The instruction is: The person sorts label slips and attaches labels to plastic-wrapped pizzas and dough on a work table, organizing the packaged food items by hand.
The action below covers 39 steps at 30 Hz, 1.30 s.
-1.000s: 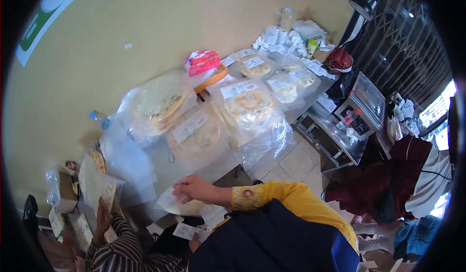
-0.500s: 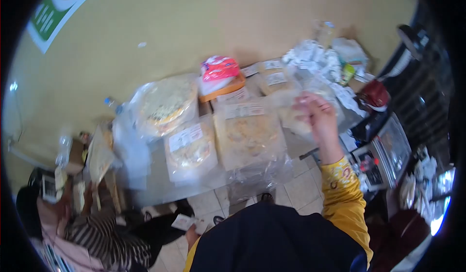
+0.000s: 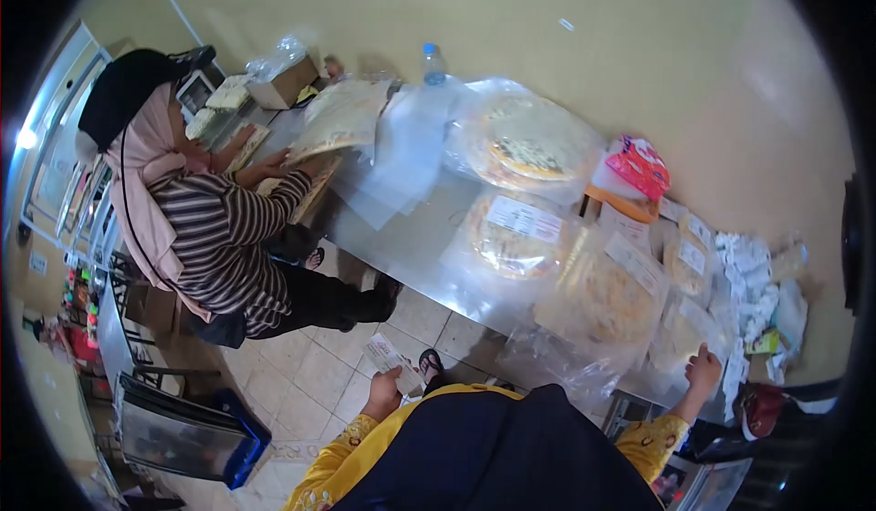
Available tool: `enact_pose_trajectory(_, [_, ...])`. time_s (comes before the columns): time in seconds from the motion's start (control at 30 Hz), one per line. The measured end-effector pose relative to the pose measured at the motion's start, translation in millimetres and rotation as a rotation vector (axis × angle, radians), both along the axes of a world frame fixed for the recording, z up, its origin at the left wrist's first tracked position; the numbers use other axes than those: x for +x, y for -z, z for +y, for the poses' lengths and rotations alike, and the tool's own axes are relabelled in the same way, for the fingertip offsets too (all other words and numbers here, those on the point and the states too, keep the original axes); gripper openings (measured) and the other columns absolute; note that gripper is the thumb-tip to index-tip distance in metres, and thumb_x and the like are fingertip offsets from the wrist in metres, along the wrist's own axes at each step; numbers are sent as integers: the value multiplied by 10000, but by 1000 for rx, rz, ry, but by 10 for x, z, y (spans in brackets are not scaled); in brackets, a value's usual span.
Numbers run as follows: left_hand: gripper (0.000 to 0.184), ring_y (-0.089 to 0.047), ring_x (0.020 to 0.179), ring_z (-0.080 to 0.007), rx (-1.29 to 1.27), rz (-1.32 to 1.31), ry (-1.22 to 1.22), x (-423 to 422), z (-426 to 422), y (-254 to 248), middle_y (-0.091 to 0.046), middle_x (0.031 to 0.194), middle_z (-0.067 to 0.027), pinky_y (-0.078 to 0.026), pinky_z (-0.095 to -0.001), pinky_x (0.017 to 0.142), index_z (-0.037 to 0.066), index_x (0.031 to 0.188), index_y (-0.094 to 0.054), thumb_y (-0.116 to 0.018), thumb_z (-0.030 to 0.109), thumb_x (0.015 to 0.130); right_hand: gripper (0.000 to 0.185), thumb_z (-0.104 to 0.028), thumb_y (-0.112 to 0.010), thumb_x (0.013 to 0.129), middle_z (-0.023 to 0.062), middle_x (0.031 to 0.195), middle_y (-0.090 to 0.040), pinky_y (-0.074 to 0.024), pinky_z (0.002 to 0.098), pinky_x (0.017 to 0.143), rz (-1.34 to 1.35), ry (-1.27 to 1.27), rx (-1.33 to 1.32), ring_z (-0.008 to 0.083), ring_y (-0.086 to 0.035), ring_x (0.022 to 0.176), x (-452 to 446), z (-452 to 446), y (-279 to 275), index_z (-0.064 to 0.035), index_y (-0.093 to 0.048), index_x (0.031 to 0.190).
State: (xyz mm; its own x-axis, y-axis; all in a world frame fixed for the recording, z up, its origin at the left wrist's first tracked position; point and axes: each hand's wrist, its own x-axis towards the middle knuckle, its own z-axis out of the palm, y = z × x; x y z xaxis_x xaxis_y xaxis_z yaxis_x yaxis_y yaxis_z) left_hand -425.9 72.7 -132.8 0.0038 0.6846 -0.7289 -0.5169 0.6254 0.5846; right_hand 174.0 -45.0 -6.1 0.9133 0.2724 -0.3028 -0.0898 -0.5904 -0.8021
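Note:
My left hand (image 3: 384, 392) is closed on a white printed label sheet (image 3: 391, 356), held over the floor in front of my body. My right hand (image 3: 702, 372) is at the right end of the table with its fingers curled; whether anything is in them I cannot make out. Just beyond it lies a bagged pale flatbread (image 3: 683, 333). To its left is a larger bagged pizza (image 3: 613, 287) with a white label. Further left sit another labelled bagged pizza (image 3: 511, 242) and a large bagged pizza (image 3: 538, 141) near the wall.
A co-worker in a striped top (image 3: 237, 219) stands at the left, handling a bagged flat item (image 3: 342, 119). Clear plastic bags (image 3: 397, 151) lie on the metal table (image 3: 401, 251). A pink packet (image 3: 639, 169), crumpled white paper (image 3: 744, 283) and a bottle (image 3: 433, 64) line the back.
My view has swung to the left, bringing the co-worker fully into sight. My right hand has drawn back toward me from over the bagged items. The label sheet is still in my left hand.

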Motion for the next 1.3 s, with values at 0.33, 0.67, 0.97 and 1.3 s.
enact_pose_trajectory(0.33, [270, -598, 879, -288, -36, 106, 140, -549, 488, 108, -600, 979, -184, -469, -361, 803, -104, 1039, -521, -469, 60, 831, 199, -144, -584, 760, 146, 837, -627, -466, 357, 709, -794, -1226, 315, 292, -599, 782, -2945, 3206, -239, -4, -621, 896])
enact_pose_trajectory(0.67, [311, -613, 840, -271, -89, 163, 173, -1104, 707, 146, -617, 949, -168, -475, -335, 759, -82, 1048, -535, -532, 122, 813, 169, -121, -518, 744, 128, 806, -651, -523, 404, 648, -979, -1452, -613, 285, -643, 747, -3872, 4720, 1355, -73, -678, 772])
enact_pose_trajectory(0.97, [400, -595, 927, -253, -132, 202, 319, -1283, 785, 354, -607, 1020, -156, -454, -330, 818, -51, 1112, -522, -505, 260, 861, 151, -162, -542, 755, 81, 819, -663, -525, 361, 650, -1025, -1311, -634, 238, -650, 764, -4133, 4743, 1368, -130, -689, 766])
enact_pose_trajectory(1.3, [414, -590, 910, -268, -25, 326, 433, -657, 1078, 199, -609, 968, -156, -455, -345, 795, -53, 1067, -537, -563, 271, 811, 144, -198, -580, 571, 160, 629, -572, -444, 460, 557, -554, -1634, 123, 361, -562, 629, -4325, 3687, -161, -63, -584, 622])
